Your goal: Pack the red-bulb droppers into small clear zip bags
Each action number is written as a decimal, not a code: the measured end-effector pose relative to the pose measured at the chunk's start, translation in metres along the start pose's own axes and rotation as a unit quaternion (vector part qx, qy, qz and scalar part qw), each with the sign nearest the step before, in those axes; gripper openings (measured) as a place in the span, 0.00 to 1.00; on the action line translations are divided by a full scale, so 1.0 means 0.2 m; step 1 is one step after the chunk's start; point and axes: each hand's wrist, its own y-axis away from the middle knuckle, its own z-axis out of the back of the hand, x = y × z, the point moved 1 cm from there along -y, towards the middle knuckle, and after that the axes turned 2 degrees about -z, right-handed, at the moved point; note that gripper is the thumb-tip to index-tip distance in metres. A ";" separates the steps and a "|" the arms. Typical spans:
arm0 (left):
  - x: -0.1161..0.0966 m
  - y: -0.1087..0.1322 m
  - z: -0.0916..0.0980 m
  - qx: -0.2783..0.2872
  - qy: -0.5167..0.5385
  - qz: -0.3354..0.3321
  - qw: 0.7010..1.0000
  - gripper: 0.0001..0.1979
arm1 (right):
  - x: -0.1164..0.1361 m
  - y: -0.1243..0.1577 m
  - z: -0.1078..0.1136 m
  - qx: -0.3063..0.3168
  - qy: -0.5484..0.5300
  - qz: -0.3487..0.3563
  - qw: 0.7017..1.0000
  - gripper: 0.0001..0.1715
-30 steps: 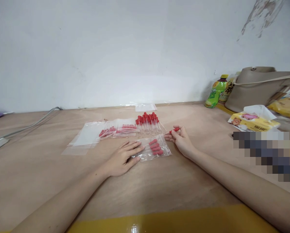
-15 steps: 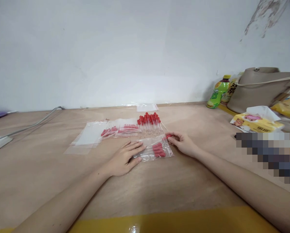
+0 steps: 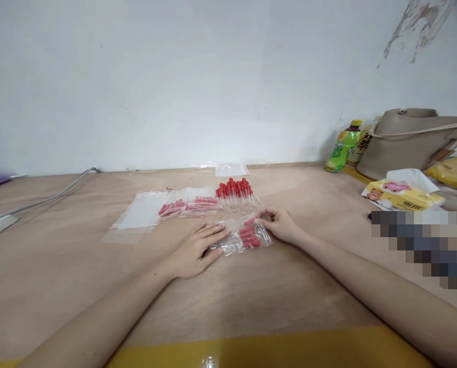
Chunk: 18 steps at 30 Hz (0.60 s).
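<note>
My left hand (image 3: 197, 250) lies flat with fingers spread on the left part of a clear plastic bag (image 3: 234, 247). Several sticks with red heads (image 3: 250, 237) lie inside that bag, heads to the right. At the bag's right edge, my right hand (image 3: 280, 225) is closed in a pinch at the outer end of one more red-tipped stick (image 3: 251, 220), whose head shows in the bag's mouth. Behind the bag lies a pile of loose red-headed sticks (image 3: 234, 189). Filled bags (image 3: 201, 202) with red heads showing lie to its left.
Flat clear bags (image 3: 138, 212) lie left of the filled ones, and another stack (image 3: 232, 170) is by the wall. A grey cable (image 3: 65, 189) runs at the left. On the right are a green bottle (image 3: 343, 148), a beige handbag (image 3: 404, 143) and a tissue pack (image 3: 400, 193).
My right hand has shifted slightly left, and the red head it held at the bag's edge is now further left, inside the bag. My left hand has stayed in place.
</note>
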 end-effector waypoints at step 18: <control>0.00 -0.01 0.01 0.004 0.015 -0.009 1.000 0.22 | 0.07 0.01 -0.01 -0.039 -0.090 -0.065 0.993 0.16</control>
